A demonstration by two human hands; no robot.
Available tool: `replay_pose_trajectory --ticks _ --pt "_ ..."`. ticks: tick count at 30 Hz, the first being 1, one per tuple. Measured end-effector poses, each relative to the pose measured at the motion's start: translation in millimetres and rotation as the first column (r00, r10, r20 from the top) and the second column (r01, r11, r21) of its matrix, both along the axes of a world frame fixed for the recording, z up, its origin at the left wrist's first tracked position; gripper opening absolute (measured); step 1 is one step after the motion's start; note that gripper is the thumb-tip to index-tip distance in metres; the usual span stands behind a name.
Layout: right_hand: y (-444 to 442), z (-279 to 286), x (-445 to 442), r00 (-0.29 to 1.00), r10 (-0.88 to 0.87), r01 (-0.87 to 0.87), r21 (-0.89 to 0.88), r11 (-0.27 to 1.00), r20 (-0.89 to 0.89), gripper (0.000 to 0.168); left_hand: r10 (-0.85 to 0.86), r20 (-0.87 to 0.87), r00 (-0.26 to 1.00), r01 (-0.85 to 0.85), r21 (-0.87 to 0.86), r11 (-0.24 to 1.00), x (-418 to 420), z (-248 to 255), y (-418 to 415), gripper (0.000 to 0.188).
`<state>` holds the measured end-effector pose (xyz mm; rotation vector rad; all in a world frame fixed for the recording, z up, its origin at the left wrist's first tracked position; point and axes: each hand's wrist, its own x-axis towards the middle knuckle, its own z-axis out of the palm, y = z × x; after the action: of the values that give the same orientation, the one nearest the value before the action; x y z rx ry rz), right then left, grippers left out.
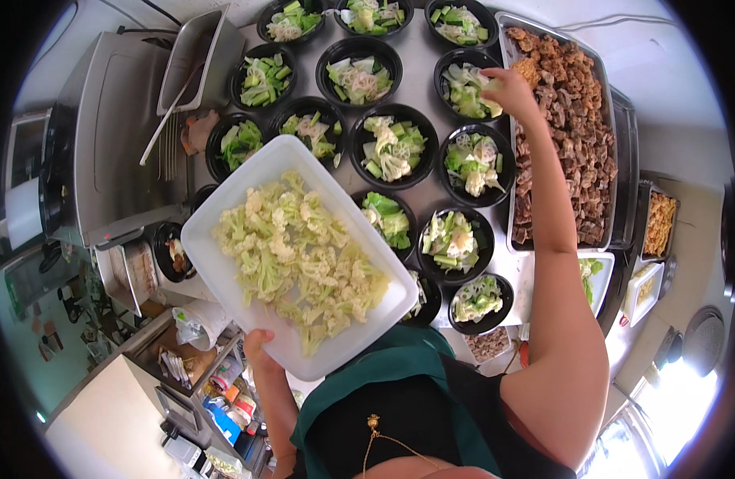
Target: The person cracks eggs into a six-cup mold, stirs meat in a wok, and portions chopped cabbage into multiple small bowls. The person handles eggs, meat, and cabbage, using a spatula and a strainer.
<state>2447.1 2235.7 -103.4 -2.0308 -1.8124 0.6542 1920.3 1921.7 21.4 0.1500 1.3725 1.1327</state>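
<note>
My left hand (264, 353) grips the near left rim of a white plastic tray (214, 293), which is tilted across the front of the bowls. Pale cauliflower florets (301, 251) lie in the tray. My right hand (511, 93) reaches over the right side of a black bowl (444, 102) with cut greens and pale vegetable pieces in it. Its visible fingers are apart, and I see nothing between them. Just nearer stands another black bowl (448, 188) with lotus root slices, greens and cauliflower. The tray hides part of several bowls beneath it.
Several more filled black bowls (403, 111) cover the steel table (397, 18). At right, a large metal tray (611, 179) holds chopped brown meat and fried pieces. A stainless steel appliance (125, 143) and a deep metal pan (220, 66) stand at left.
</note>
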Motion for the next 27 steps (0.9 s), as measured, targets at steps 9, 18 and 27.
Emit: replay_pose_trajectory --ticks 9,18,27 --pt "144.6 -3.2 38.0 0.944 -0.165 0.211 0.138 0.968 -0.286 0.061 0.046 -0.056 0.997 -0.048 -0.031 0.998 13.5 14.3 26.2 0.061" --pt "-81.3 130.6 -239.6 0.585 0.783 -0.777 0.132 0.616 -0.21 0.058 -0.054 -0.052 0.997 0.06 0.12 0.991 43.4 -8.2 67.0 0.068" --pt "-87.1 121.4 -250.8 0.543 0.83 -0.811 0.173 0.558 -0.129 0.03 -0.075 0.182 0.98 0.062 0.076 0.995 74.9 -7.0 97.3 0.07"
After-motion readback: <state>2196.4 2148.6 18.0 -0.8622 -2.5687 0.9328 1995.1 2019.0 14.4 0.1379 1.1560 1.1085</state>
